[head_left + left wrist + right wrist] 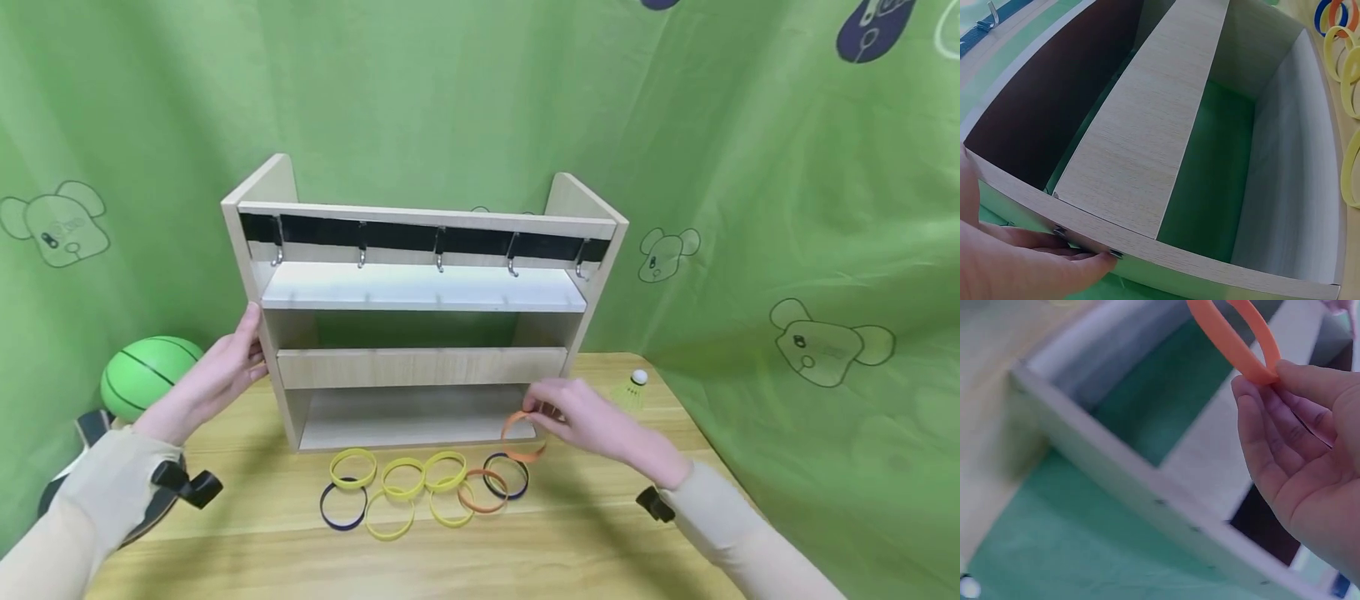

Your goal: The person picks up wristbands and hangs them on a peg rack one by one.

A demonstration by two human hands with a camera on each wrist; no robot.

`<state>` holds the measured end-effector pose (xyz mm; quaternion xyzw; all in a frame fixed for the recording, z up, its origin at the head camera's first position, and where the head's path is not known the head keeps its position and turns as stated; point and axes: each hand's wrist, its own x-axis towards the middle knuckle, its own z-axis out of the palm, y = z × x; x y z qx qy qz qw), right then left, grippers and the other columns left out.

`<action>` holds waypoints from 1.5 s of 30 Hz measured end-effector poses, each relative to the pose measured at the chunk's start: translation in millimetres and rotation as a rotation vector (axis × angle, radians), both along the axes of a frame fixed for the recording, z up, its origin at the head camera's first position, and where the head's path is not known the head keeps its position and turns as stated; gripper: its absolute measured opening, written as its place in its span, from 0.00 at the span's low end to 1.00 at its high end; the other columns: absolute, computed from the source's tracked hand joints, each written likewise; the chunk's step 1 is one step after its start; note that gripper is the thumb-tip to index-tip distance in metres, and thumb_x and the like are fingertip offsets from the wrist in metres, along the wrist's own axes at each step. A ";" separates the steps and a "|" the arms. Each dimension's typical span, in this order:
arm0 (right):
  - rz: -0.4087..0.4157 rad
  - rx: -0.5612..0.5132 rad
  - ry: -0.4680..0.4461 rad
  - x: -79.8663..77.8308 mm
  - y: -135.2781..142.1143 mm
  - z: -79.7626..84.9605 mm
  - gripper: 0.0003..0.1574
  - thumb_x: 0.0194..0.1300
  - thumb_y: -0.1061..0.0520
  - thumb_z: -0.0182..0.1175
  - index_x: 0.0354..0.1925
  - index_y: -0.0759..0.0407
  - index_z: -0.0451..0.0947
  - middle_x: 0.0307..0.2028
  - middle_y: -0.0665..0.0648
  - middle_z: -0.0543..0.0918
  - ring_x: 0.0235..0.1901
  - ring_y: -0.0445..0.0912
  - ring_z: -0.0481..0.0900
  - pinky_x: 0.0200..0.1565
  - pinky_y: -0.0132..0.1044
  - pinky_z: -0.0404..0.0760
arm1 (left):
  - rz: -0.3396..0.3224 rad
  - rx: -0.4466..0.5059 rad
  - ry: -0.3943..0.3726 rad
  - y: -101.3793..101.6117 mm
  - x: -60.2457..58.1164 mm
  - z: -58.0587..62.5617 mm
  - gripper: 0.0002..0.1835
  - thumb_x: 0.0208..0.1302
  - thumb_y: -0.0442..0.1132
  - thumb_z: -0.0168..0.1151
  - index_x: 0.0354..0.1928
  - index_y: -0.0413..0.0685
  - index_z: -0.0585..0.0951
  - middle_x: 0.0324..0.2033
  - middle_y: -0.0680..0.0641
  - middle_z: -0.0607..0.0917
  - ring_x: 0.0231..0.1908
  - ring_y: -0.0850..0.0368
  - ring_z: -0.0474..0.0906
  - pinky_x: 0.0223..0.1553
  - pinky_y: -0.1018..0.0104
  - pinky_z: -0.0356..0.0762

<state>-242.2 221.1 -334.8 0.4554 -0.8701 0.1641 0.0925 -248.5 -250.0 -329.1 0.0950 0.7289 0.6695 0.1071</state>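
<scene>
A pale wooden shelf (420, 367) stands on the table, with a row of metal hooks (439, 250) along a black strip near its top. My left hand (228, 358) holds the left side panel, thumb at the front edge and fingers against the outer face (1035, 262). Between thumb and fingers, my right hand (577, 412) pinches an orange silicone wristband (1235, 347) in front of the shelf's lower right corner. Below it lie another orange wristband (482, 508) and a dark blue one (526, 483). Several yellow wristbands (353, 486) and a second dark blue one (342, 528) lie alongside.
A green ball (146, 375) sits left of the shelf, near a dark object (153, 510) partly hidden by my left forearm. To the right, a shuttlecock (633, 389) lies on the wooden table (420, 571). Green curtain (450, 100) hangs behind and at both sides.
</scene>
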 end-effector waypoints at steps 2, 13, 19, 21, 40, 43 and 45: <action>0.028 -0.008 0.014 0.0 -9.7 11.1 0.04 0.62 0.66 0.66 0.35 0.60 0.80 0.29 0.54 0.86 0.28 0.38 0.82 0.31 0.21 0.83 | 0.004 0.004 -0.003 -0.4 -0.1 0.6 0.54 0.69 0.73 0.26 0.76 0.34 0.30 0.76 0.29 0.35 0.77 0.32 0.32 0.77 0.37 0.32; 0.147 -0.059 0.167 -4.0 -67.8 77.9 0.04 0.63 0.64 0.66 0.35 0.59 0.79 0.31 0.52 0.85 0.31 0.38 0.82 0.34 0.21 0.83 | 0.020 0.004 -0.009 -5.0 2.3 2.1 0.53 0.69 0.73 0.26 0.76 0.35 0.31 0.77 0.29 0.36 0.77 0.32 0.33 0.78 0.37 0.33; 0.209 -0.119 0.206 -6.4 -98.9 110.0 0.03 0.64 0.64 0.65 0.36 0.61 0.80 0.32 0.53 0.86 0.30 0.38 0.81 0.34 0.22 0.83 | 0.014 -0.007 -0.003 -6.4 2.3 1.3 0.53 0.69 0.73 0.25 0.76 0.36 0.30 0.77 0.30 0.34 0.77 0.32 0.31 0.77 0.37 0.31; 0.233 -0.148 0.221 -8.0 -109.3 118.7 0.03 0.64 0.64 0.65 0.36 0.61 0.79 0.32 0.54 0.86 0.31 0.39 0.82 0.34 0.22 0.83 | 0.012 -0.003 -0.003 -7.0 2.2 0.9 0.53 0.69 0.73 0.25 0.76 0.37 0.29 0.77 0.30 0.34 0.77 0.33 0.31 0.77 0.37 0.31; 0.343 -0.242 0.293 -14.3 -198.9 160.2 0.03 0.69 0.62 0.61 0.36 0.62 0.79 0.34 0.54 0.86 0.34 0.40 0.82 0.40 0.21 0.81 | 0.011 0.025 0.005 -1.2 2.3 -1.4 0.51 0.71 0.71 0.26 0.76 0.34 0.33 0.77 0.28 0.38 0.77 0.32 0.34 0.78 0.37 0.33; 0.335 -0.244 0.328 -16.3 -212.7 161.2 0.04 0.69 0.62 0.60 0.35 0.62 0.79 0.34 0.54 0.86 0.35 0.41 0.81 0.41 0.23 0.81 | 0.012 0.032 0.002 0.3 0.8 -2.0 0.51 0.72 0.70 0.26 0.76 0.34 0.33 0.77 0.29 0.38 0.77 0.32 0.34 0.78 0.37 0.33; 0.321 -0.238 0.351 -17.3 -221.3 161.2 0.04 0.69 0.62 0.60 0.35 0.62 0.79 0.34 0.54 0.86 0.35 0.41 0.80 0.41 0.23 0.80 | 0.015 0.041 -0.003 1.1 0.1 -1.8 0.52 0.71 0.71 0.26 0.76 0.33 0.33 0.77 0.29 0.38 0.77 0.32 0.34 0.78 0.38 0.33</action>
